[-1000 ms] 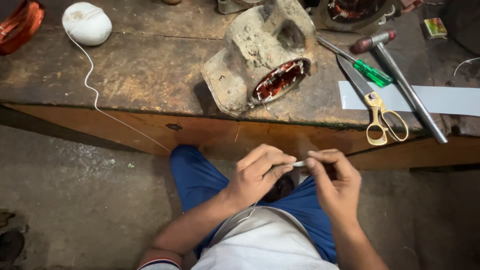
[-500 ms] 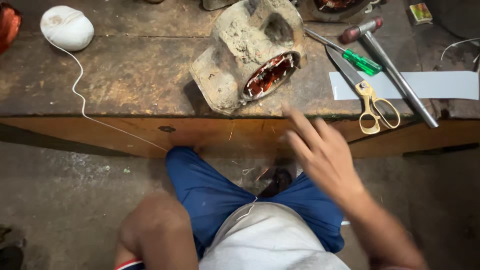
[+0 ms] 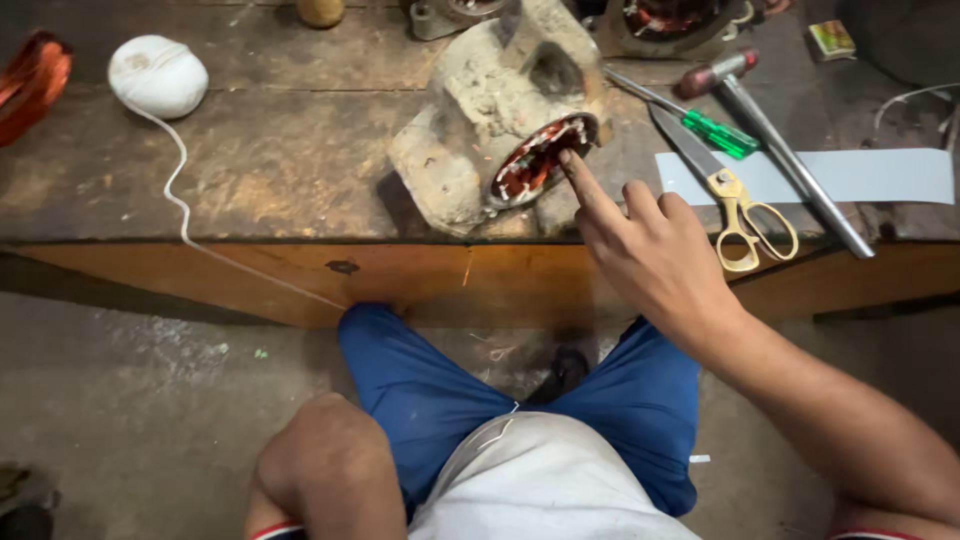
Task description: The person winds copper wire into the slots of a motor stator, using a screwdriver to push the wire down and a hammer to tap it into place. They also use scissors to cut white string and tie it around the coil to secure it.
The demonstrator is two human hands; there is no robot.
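Our right hand [image 3: 655, 250] is empty, index finger out, tip at the rim of the motor stator [image 3: 500, 120] lying on its side mid desk [image 3: 250, 170]. Scissors [image 3: 745, 215] sit just right of it. Left hand's out of view; can't tell.

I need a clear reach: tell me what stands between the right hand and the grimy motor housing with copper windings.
Nothing visible does. The right hand has its index fingertip at the open rim of the grimy motor housing.
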